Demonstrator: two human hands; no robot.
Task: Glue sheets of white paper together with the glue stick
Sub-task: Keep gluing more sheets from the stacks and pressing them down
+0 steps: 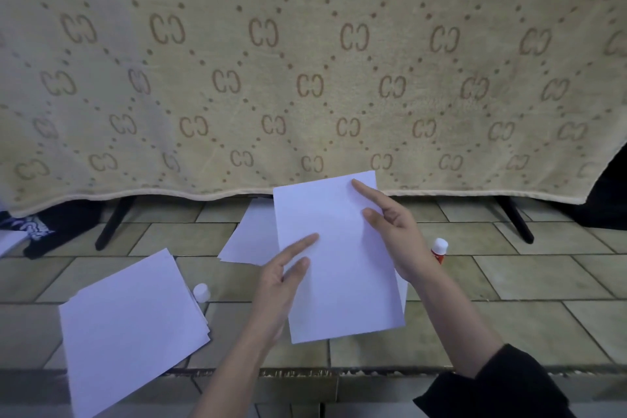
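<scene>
Holding a white sheet (339, 268) up over the tiled floor (509, 282), the person has one hand on each side of it. The left hand (281, 282) touches the sheet's left edge with its pointing finger and thumb laid out straight on the paper. The right hand (393, 231) is at the right edge, its pointing finger stretched up along the paper; its other fingers seem to be behind the sheet, but that part is hidden, so the hold cannot be told for sure. The glue stick (439, 250) (white cap, red body) lies on the floor just right of the right wrist. A small white cap (201, 292) sits by a stack of paper (132, 326) on the left. Another loose sheet (251, 237) lies flat behind the held one. A tan patterned blanket (305, 78) hangs across the back, with black legs (113, 224) under it.
</scene>
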